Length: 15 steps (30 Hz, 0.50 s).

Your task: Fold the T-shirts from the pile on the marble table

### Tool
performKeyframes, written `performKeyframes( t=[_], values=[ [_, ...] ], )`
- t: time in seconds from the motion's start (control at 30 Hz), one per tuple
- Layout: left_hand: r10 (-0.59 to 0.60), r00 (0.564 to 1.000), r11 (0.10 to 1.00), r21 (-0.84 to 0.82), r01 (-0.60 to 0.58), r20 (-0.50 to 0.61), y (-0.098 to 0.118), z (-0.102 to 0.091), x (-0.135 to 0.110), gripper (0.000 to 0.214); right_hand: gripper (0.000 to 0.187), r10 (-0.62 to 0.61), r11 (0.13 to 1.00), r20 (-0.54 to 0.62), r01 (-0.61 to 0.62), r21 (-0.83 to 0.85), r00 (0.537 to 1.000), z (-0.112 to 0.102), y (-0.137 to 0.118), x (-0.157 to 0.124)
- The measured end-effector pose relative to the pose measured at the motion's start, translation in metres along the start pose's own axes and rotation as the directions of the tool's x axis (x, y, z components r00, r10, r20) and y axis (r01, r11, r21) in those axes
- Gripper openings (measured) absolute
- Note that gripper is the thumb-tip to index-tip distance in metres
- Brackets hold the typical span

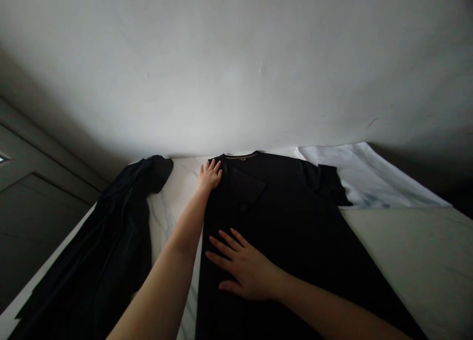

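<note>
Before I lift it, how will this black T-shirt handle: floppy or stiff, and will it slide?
Probably floppy: the black T-shirt lies flat under the right hand. It looks light and thin, so it should sag when lifted. On the smooth marble-look top, it may slide if pushed.

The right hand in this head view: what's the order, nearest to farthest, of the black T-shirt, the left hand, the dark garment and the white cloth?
From the right hand:
1. black T-shirt: directly under the palm.
2. left hand: ahead, near the collar.
3. Too close to call: dark garment, far left; white cloth, far right.
</note>
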<state>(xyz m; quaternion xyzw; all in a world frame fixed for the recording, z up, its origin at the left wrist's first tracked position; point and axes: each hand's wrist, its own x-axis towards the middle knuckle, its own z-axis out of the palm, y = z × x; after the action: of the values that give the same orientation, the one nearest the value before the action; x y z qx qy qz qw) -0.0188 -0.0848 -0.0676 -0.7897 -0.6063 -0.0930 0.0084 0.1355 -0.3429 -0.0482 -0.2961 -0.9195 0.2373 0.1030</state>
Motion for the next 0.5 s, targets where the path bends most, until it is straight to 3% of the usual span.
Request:
performKeyframes(
  t=[0.13,0.23,0.33,0.5],
  values=[
    [0.017,0.996,0.999,0.052,-0.012,-0.091,0.012,-0.012,-0.007,0.049,0.067,-0.013,0.996,-0.007,0.012,-0.091,1.000,0.004,0.000,0.001],
    [0.078,0.993,0.995,0.066,-0.072,-0.092,0.023,-0.018,-0.022,0.047,0.066,-0.024,0.989,-0.014,0.022,-0.150,1.000,0.006,0.000,0.001],
    [0.131,0.989,0.991,0.030,-0.129,-0.074,0.031,-0.016,-0.052,0.048,0.066,-0.031,0.980,-0.005,0.030,-0.195,0.999,0.008,0.001,0.002],
    [0.222,0.975,0.975,-0.033,-0.221,0.022,0.027,-0.013,-0.125,0.054,0.065,-0.038,0.971,-0.015,0.033,-0.235,0.999,0.012,0.004,0.004]
  ],
)
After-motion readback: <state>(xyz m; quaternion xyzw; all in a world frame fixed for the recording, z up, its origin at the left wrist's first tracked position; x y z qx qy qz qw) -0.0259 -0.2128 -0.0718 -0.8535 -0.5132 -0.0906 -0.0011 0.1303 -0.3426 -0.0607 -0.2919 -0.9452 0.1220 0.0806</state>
